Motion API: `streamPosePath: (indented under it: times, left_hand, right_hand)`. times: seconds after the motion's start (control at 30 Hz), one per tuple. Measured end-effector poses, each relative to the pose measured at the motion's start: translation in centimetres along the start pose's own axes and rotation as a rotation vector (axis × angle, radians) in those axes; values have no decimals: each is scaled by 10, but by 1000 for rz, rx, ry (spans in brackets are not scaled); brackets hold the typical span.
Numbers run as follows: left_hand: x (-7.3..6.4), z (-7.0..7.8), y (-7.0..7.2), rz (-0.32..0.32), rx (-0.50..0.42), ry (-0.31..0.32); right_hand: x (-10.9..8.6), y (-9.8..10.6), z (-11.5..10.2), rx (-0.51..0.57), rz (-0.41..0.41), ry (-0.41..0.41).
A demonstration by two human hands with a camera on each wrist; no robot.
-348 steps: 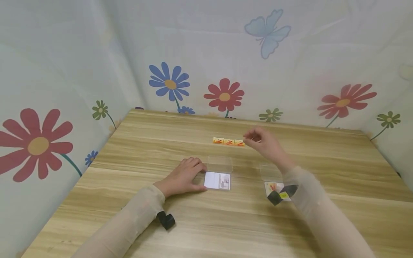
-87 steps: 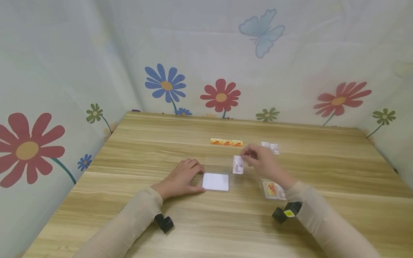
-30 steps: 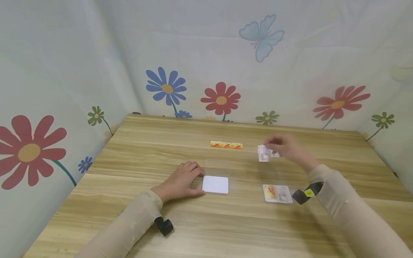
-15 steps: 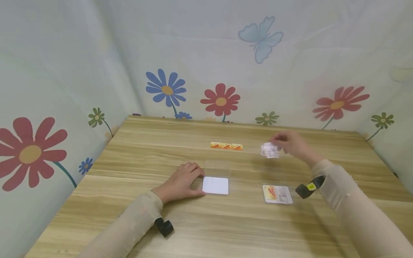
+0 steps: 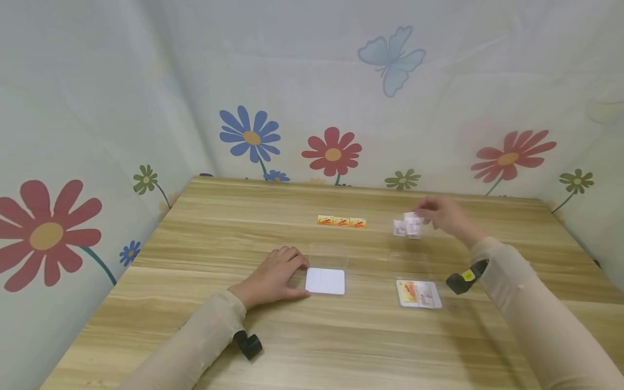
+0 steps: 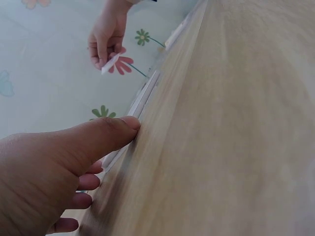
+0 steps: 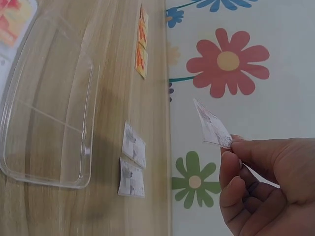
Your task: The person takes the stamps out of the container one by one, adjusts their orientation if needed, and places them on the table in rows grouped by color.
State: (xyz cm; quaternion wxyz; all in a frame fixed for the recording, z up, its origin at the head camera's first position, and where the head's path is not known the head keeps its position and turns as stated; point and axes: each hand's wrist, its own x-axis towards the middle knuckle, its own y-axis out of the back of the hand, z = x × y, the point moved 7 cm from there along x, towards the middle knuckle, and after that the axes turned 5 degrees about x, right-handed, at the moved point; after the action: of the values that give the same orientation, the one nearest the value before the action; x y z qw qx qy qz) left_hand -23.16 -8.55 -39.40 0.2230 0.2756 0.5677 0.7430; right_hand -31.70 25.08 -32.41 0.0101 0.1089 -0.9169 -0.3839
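Note:
My right hand (image 5: 446,218) pinches a small white printed paper slip (image 7: 212,129) between thumb and fingertips, raised over the back right of the table. Beneath it, two similar slips (image 7: 132,179) lie side by side on the wood. My left hand (image 5: 274,277) holds the left edge of a flat case (image 5: 325,281) with a plain white inside, thumb at the near corner and fingers at the far one. Its clear lid (image 5: 329,255) lies folded back. In the left wrist view the thumb (image 6: 110,132) presses the case's edge.
Several orange-yellow picture slips (image 5: 342,221) lie in a row at the back middle. A second case (image 5: 419,294), lid (image 7: 49,113) open, holds an orange slip and a whitish printed one in front of my right hand. A flowered curtain (image 5: 292,70) hangs behind the wooden table (image 5: 312,346).
A printed slip lay in the left case at first; that case now shows plain white. My right hand has carried a slip to the back right, lately shifting it slightly rightward. The left hand stays put.

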Motion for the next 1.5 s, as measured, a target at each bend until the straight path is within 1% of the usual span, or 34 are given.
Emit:
streamPosePath:
  times: [0.17, 0.5, 0.73, 1.0, 1.13, 1.5]
  left_hand:
    - [0, 0, 0, 5, -6, 0]
    - [1, -2, -2, 2, 1, 7]
    - [2, -1, 0, 14, 5, -13]
    - [2, 0, 1, 7, 5, -15]
    - [1, 1, 1, 4, 7, -14]
    - [-1, 0, 0, -2, 5, -5]
  right_hand:
    - [3, 4, 5, -22, 9, 5]
    - [8, 9, 20, -37, 18, -15]
    - [11, 10, 31, -46, 5, -19]
    - [14, 10, 47, -48, -2, -36]
    - [12, 10, 54, -32, 5, -54]
    - [14, 9, 69, -82, 35, -70]
